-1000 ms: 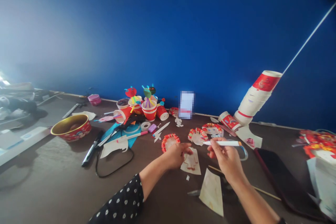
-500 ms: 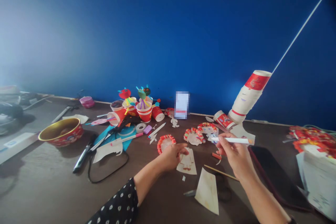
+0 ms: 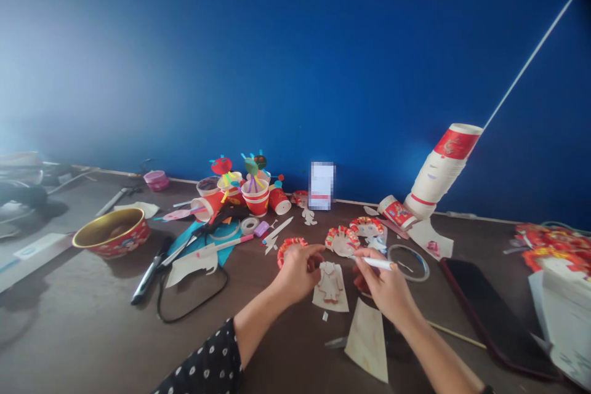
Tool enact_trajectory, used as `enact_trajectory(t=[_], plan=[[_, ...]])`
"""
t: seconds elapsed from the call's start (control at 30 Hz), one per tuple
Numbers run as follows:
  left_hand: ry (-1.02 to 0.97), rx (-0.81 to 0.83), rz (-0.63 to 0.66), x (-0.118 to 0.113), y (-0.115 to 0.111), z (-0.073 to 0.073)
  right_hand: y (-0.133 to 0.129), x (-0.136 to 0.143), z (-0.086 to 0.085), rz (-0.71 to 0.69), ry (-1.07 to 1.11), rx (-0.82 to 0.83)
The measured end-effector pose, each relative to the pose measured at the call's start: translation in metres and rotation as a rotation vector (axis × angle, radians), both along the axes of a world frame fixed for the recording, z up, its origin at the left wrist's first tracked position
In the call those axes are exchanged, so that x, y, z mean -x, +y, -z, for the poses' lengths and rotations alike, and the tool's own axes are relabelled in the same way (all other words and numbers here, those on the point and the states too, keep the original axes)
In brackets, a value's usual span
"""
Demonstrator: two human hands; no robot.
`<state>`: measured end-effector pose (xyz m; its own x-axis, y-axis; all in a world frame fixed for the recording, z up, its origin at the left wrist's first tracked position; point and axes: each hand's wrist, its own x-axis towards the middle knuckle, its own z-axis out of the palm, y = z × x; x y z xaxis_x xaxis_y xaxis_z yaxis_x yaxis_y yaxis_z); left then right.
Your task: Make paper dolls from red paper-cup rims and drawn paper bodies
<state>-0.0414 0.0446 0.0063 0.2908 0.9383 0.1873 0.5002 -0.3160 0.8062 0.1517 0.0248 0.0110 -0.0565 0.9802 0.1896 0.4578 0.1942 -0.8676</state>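
Note:
My right hand point(image 3: 385, 289) grips a white marker point(image 3: 376, 263), its fingers closed round the barrel and the tip toward the left. My left hand point(image 3: 299, 272) hovers at the upper left of a white paper piece point(image 3: 330, 288) that bears a reddish-brown figure outline. Its thumb and fingers are bent but parted, and nothing shows between them. Just beyond my hands lie two red-and-white paper rings point(image 3: 341, 240). Another red ring point(image 3: 287, 247) is partly hidden behind my left hand. A larger paper piece point(image 3: 368, 340) rests nearer me, on top of scissors point(image 3: 337, 342).
A gold-rimmed bowl point(image 3: 112, 233) and a black cable point(image 3: 194, 315) sit on the left. Decorated paper cups point(image 3: 255, 202) stand at the back. To the right are a dark phone point(image 3: 496, 314), a wooden stick point(image 3: 455, 335), a tape roll point(image 3: 409, 263) and a leaning cup stack point(image 3: 438, 175).
My right hand has moved left and slightly down with the marker, uncovering the tape roll. My left hand has drawn back slightly from the drawn figure, which now shows more fully.

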Motion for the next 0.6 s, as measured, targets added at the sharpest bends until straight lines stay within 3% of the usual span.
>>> enact_trajectory(t=[0.1, 0.27, 0.6], plan=[[0.079, -0.025, -0.061, -0.001, -0.005, -0.003, -0.001, 0.002, 0.002, -0.016, -0.106, -0.011], [0.188, 0.061, -0.044, -0.005, -0.009, 0.001, -0.004, 0.008, 0.004, -0.045, -0.217, -0.028], [0.304, 0.051, -0.045, -0.009, -0.011, 0.006, 0.0, 0.017, 0.005, -0.042, -0.241, -0.021]])
